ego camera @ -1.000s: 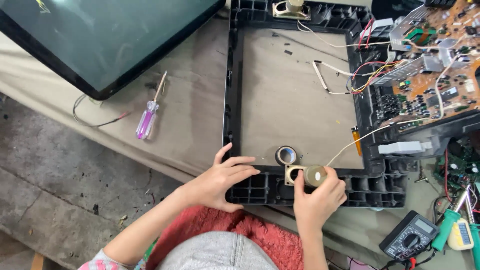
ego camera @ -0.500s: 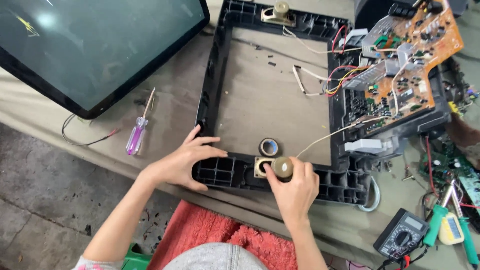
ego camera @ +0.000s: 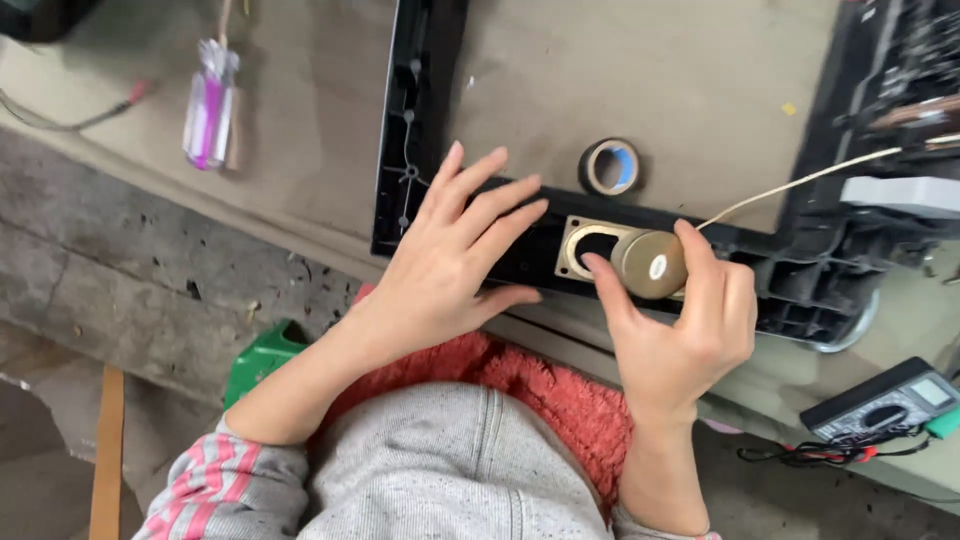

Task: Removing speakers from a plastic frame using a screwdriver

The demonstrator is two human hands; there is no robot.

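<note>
Speaker pinched, right hand, magnet upward.

Black frame; brass-gold speaker; purple screwdriver handle; pink-grey striped sleeve; red mat.

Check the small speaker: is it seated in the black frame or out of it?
Seated, it appears: the speaker sits on the black frame's lower rail, its brass plate flat against it, with the right hand gripping its round magnet. Fastening cannot be told.
</note>
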